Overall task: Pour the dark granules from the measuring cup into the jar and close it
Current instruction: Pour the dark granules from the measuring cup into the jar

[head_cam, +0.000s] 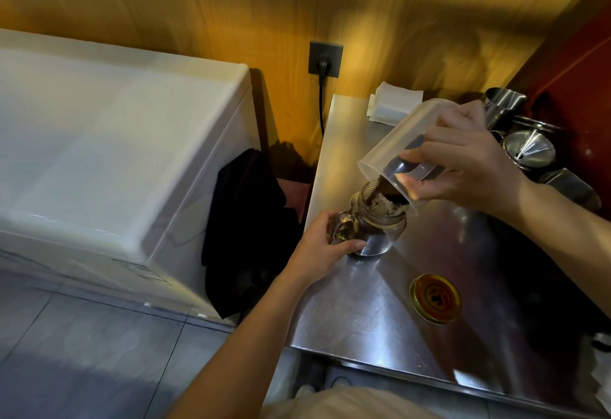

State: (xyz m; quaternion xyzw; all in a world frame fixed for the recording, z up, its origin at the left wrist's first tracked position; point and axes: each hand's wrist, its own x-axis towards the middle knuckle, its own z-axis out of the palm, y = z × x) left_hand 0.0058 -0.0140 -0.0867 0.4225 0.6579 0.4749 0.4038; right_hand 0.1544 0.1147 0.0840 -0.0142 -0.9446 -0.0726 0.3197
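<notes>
A small glass jar (380,226) with a handle stands open on the steel counter (357,312). My left hand (325,246) grips it at the handle and base. My right hand (463,157) holds a clear plastic measuring cup (393,144) tipped steeply, its rim over the jar's mouth. Dark granules (380,192) slide from the cup's lip into the jar, which holds a dark layer. The jar's gold lid (435,298) lies flat on the counter, nearer to me and to the right.
Steel pitchers and a funnel (525,147) crowd the counter's back right. A stack of white paper filters (393,102) sits behind the cup. A white chest freezer (115,154) stands left, with black cloth (248,226) hanging in the gap. A plugged wall socket (325,59) is above.
</notes>
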